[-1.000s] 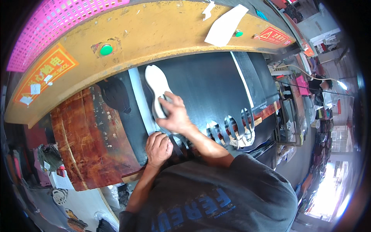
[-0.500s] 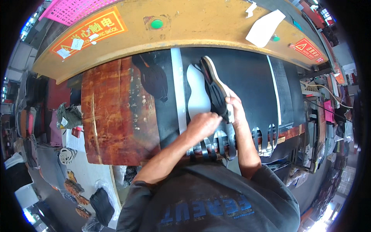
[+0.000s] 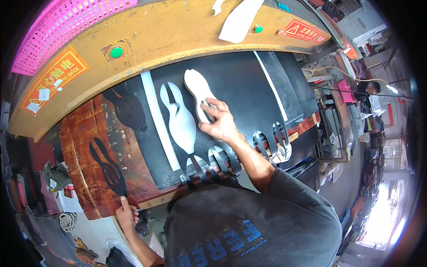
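Note:
My left hand (image 3: 127,212) is closed at the near left edge of the wooden board, thumb on top. It pinches the rounded end of a black slotted sheet piece (image 3: 113,173) with two long prongs. My right hand (image 3: 218,122) rests with spread fingers on a pale sole-shaped cutting die (image 3: 198,86). The die lies flat on a black sheet (image 3: 240,84). Left of it, a white forked shape (image 3: 182,127) shows through a cut-out in the sheet. Another dark slotted piece (image 3: 129,109) lies farther left.
A yellow machine beam (image 3: 151,44) with green buttons spans the far side. A pink basket (image 3: 75,33) and a white paper piece (image 3: 240,22) sit on it. Narrow black strips (image 3: 218,160) curve over the near edge. A reddish worn board (image 3: 89,133) extends left.
My left hand has moved from the die to the left, bringing the black slotted piece onto the board. My right hand has laid the previously tilted die flat. The view has turned.

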A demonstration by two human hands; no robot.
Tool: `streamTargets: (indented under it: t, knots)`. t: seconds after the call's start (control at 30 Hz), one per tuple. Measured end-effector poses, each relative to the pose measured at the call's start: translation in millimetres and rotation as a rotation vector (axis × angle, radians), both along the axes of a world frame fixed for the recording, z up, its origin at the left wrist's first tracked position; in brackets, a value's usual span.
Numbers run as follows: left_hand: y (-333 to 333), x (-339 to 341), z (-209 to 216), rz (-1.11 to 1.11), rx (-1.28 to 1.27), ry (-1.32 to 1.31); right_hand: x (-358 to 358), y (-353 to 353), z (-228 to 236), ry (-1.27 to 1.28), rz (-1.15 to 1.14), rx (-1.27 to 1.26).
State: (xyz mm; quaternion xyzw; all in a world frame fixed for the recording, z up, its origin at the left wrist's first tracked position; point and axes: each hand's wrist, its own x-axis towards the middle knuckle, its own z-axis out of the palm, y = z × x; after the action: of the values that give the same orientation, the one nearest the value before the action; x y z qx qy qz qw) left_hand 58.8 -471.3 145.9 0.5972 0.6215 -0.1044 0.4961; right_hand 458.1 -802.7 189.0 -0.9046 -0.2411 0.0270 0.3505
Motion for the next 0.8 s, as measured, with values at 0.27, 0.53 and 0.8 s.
streamTargets:
  t: [0.27, 0.53, 0.8]
  knots:
    - [-38, 62, 35, -0.086, 0.067, -0.323, 9, 12, -24, -0.163, 0.078, -0.329]
    - [-107, 252, 40, -0.711, 0.456, -0.832, 107, -39, -3, 0.086, -0.068, 0.237]
    - [-120, 382, -4, -0.901, 0.945, -0.856, 284, -74, 42, -0.285, -0.326, 0.556]
